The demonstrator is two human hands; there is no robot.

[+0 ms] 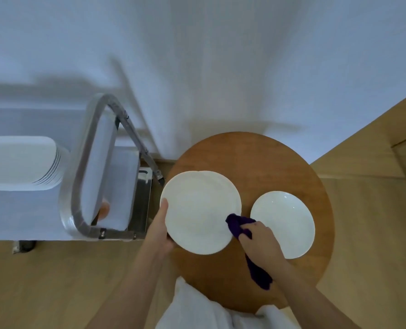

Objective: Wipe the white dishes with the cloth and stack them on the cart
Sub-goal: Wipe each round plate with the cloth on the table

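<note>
My left hand [161,230] grips the left rim of a round white plate [197,214], holding it over the round wooden table [249,157]. Another plate's rim peeks out just behind its top edge. My right hand [260,243] is closed on a dark purple cloth [238,225], which touches the plate's right edge; the cloth's tail hangs below my wrist. A second white plate [286,222] lies flat on the table to the right. On the cart [19,214] at the left stands a stack of white rectangular dishes [19,160].
The cart's metal handle [83,167] loops up between the stack and the table. A white wall rises behind. Wooden floor surrounds the table, with a wooden panel at the right. White clothing shows at the bottom edge.
</note>
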